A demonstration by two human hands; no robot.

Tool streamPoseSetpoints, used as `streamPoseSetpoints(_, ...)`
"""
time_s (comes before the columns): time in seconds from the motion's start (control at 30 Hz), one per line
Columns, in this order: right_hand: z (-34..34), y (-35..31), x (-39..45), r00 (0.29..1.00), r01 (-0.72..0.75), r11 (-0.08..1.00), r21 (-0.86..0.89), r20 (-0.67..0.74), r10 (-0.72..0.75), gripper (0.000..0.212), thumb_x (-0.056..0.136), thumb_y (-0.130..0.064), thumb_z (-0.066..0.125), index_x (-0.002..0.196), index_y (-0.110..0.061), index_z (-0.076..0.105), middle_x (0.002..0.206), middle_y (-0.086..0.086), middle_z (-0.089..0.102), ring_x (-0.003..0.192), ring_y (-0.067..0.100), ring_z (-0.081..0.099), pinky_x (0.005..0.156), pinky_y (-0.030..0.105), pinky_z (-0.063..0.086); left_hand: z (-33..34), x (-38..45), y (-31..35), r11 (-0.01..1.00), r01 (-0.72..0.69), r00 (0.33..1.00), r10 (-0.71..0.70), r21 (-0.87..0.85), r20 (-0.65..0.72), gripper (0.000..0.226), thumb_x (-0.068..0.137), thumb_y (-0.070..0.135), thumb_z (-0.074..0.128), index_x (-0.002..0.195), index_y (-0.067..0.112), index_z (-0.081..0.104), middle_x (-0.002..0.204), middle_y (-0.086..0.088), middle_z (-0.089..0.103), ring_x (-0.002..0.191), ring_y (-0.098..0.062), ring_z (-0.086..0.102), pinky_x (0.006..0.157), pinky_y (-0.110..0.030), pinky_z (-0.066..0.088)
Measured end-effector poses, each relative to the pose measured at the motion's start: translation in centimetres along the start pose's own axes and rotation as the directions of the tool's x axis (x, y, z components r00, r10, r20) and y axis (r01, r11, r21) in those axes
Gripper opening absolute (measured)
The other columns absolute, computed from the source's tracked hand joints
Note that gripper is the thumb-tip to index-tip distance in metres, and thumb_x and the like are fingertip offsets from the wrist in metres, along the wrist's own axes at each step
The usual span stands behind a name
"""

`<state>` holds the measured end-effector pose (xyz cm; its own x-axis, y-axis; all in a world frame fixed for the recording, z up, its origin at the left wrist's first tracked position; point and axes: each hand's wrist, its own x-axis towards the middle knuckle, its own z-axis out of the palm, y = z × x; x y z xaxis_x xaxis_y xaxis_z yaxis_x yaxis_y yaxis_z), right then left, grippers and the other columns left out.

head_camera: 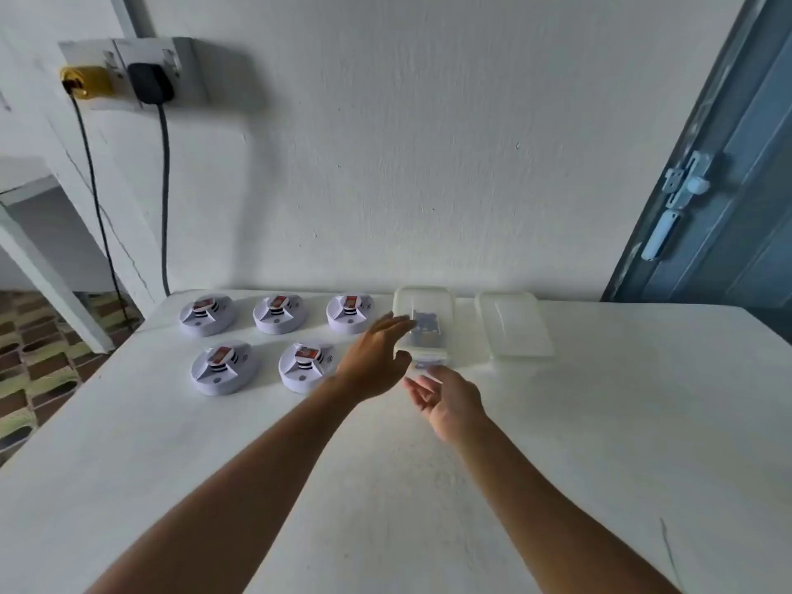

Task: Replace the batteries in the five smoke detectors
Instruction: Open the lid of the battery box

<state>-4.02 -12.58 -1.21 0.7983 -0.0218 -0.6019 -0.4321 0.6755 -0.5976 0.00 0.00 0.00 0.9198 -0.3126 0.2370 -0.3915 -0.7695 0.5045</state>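
The near half of the white table (600, 443) lies bare, open to both forearms; five smoke detectors (226, 367) crowd its far left in two rows; a lidded clear container (424, 306) and a second (514, 330) stand mid-table, a bare gap between them; the wall (428, 143) closes the far edge.

Five smoke detectors (207, 314), two plastic containers (513, 324), two plugs (151, 81).
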Motion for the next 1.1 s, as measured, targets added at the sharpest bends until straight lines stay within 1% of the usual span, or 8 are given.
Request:
streamPoseSetpoints(0.07,0.9,0.0,1.0,0.999,-0.005,0.994,0.114,-0.049,0.011,0.032,0.085,-0.005,0.068,0.113,-0.001,0.054,0.114,0.017,0.059,0.085,0.032,0.065,0.065,0.033,0.051,0.1,1.6,-0.8,0.991,-0.06,0.987,0.041,0.123,0.157,0.059,0.092,0.01,0.049,0.149,0.017,0.033,0.158,0.0,0.024,0.149,-0.02,0.009,0.117,-0.043,0.019)
streamPoseSetpoints(0.17,1.7,0.4,2.2,0.994,0.042,0.988,0.146,-0.102,-0.028,0.034,0.084,-0.01,0.07,0.114,-0.002,0.054,0.113,0.013,0.06,0.084,0.026,0.066,0.06,0.027,0.044,0.7,2.7,-1.7,0.967,-0.137,0.949,0.066,0.215,0.308,0.059,0.094,0.012,0.042,0.151,0.017,0.028,0.161,0.0,0.017,0.149,-0.021,0.006,0.118,-0.049,0.015)
streamPoseSetpoints(0.33,2.1,1.0,4.0,0.985,0.064,0.98,0.19,-0.172,-0.031,0.015,0.084,-0.006,0.07,0.091,-0.004,0.057,0.094,0.009,0.062,0.077,0.02,0.065,0.056,0.025,0.042,1.3,2.7,-3.2,0.953,-0.181,0.953,0.11,0.242,0.281,0.06,0.092,0.011,0.041,0.15,0.02,0.031,0.16,0.003,0.018,0.149,-0.02,0.011,0.118,-0.047,0.016)
streamPoseSetpoints(0.57,1.8,2.2,6.2,0.99,0.121,0.949,0.29,-0.098,-0.097,0.019,0.091,-0.009,0.06,0.075,-0.01,0.05,0.049,-0.002,0.045,0.033,0.006,0.035,0.033,0.018,0.027,1.5,3.0,-3.3,0.938,-0.196,0.955,0.115,0.287,0.275,0.059,0.093,0.012,0.038,0.149,0.025,0.031,0.16,0.006,0.019,0.149,-0.018,0.012,0.119,-0.048,0.016)
streamPoseSetpoints(0.8,2.6,1.4,4.2,0.973,0.16,0.977,0.142,-0.188,-0.132,0.018,0.087,-0.016,0.069,0.091,-0.006,0.054,0.063,0.005,0.044,0.055,0.016,0.042,0.057,0.026,0.04,1.3,3.0,-2.7,0.944,-0.168,0.956,0.086,0.283,0.281,0.059,0.093,0.01,0.037,0.149,0.027,0.031,0.159,0.007,0.019,0.149,-0.017,0.012,0.118,-0.047,0.017)
streamPoseSetpoints(0.93,2.0,0.9,2.3,0.956,0.061,0.995,-0.081,-0.283,-0.081,0.036,0.082,-0.024,0.075,0.103,-0.004,0.054,0.079,0.01,0.048,0.061,0.017,0.043,0.052,0.027,0.039,1.2,2.9,-2.6,0.963,-0.137,0.958,0.069,0.231,0.279,0.057,0.094,0.01,0.036,0.149,0.027,0.032,0.159,0.007,0.02,0.149,-0.016,0.011,0.119,-0.047,0.017)
streamPoseSetpoints(1.03,1.3,-0.7,0.6,0.823,0.411,0.815,-0.409,-0.219,-0.525,0.014,0.085,-0.009,0.064,0.093,-0.012,0.054,0.087,0.009,0.054,0.071,0.019,0.049,0.061,0.026,0.041,1.5,2.6,-2.3,0.973,-0.1,0.96,0.039,0.209,0.278,0.059,0.094,0.012,0.037,0.15,0.026,0.029,0.16,0.006,0.016,0.149,-0.016,0.007,0.119,-0.046,0.014)
streamPoseSetpoints(1.1,2.1,-3.8,1.2,0.623,0.601,0.396,-0.695,0.097,-0.776,0.009,0.089,-0.004,0.055,0.089,-0.013,0.059,0.089,0.003,0.059,0.082,0.018,0.055,0.068,0.022,0.042,1.8,2.3,-2.0,0.971,-0.076,0.963,0.013,0.227,0.267,0.058,0.095,0.016,0.037,0.151,0.023,0.026,0.161,0.005,0.012,0.149,-0.016,0.002,0.12,-0.047,0.009)
